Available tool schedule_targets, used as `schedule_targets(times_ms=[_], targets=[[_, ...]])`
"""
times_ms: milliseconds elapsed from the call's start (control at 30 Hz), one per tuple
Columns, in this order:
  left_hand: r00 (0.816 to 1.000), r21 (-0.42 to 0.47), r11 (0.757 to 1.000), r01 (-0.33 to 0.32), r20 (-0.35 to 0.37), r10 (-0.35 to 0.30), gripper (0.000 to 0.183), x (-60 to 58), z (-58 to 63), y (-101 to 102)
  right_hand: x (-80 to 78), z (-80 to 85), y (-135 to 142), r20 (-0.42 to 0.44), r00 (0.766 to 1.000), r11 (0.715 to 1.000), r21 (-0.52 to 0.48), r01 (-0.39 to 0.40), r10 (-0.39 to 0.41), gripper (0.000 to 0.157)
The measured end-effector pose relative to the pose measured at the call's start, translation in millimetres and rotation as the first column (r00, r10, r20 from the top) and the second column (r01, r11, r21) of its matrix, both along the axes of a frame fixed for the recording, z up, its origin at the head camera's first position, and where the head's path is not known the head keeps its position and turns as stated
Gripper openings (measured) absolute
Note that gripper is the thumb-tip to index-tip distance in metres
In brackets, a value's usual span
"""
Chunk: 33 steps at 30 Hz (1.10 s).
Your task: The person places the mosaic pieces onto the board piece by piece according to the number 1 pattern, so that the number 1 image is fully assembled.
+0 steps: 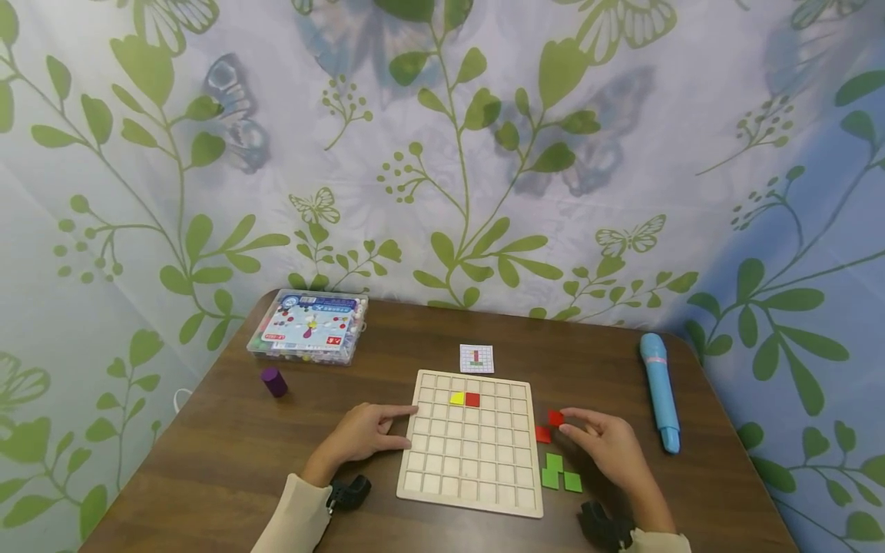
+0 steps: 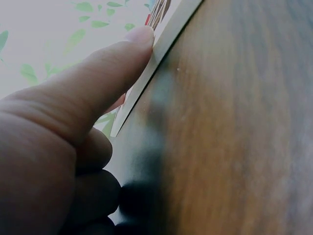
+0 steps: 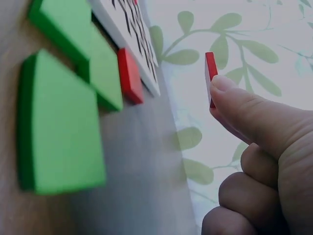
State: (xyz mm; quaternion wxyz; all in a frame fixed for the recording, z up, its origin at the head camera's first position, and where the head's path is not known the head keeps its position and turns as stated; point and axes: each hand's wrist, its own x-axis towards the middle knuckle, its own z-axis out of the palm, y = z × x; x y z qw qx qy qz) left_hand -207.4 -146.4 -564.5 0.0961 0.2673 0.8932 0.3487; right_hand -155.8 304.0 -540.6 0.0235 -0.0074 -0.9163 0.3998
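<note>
Between thumb and index finger, my right hand (image 1: pixel 603 444) pinches a small red square tile (image 3: pixel 211 73), raised off the table just right of the board. My left hand (image 1: pixel 362 439) touches the left edge of the wooden grid board (image 1: pixel 470 502), with thumb and index finger spread apart along it. On the board's upper part, a yellow tile (image 1: pixel 457 398) with a slanted corner sits beside a red tile (image 1: pixel 472 399). Another red tile (image 1: pixel 542 435) lies against the right edge. Several green tiles (image 1: pixel 572 482) are grouped below it.
A pattern card (image 1: pixel 477 359) lies behind the board. Far left stand a clear plastic box (image 1: pixel 307 326) of small pieces and a dark purple cylinder (image 1: pixel 274 382). A light blue microphone-like stick (image 1: pixel 661 392) lies at the right. A leaf-patterned cloth (image 1: pixel 442 153) hangs behind the table.
</note>
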Motion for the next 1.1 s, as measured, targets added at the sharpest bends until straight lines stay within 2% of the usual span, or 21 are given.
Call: schedule_targets(times_ms=[167, 367, 667, 1100], targets=[[1.0, 0.011, 1.0, 0.008, -0.004, -0.008, 0.06, 0.2, 0.3, 1, -3.7, 4.7, -11, -0.016, 1.0, 1.0, 0.018, -0.001, 0.001, 0.035], [1.0, 0.0, 1.0, 0.0, 0.008, 0.0, 0.059, 0.4, 2.5, 2, -8.4, 2.3, -27, -0.075, 0.995, 0.994, 0.094, -0.052, 0.059, 0.029], [1.0, -0.021, 1.0, -0.01, 0.022, 0.011, 0.06, 0.0, 2.9, 2, -12.2, -3.0, -47, -0.124, 0.985, 0.991, 0.086, -0.106, 0.116, 0.025], [1.0, -0.015, 1.0, -0.014, 0.01, 0.014, 0.06, -0.3, 2.0, 1, -18.9, -1.0, -75, -0.068, 0.987, 0.985, 0.099, -0.142, 0.149, 0.026]])
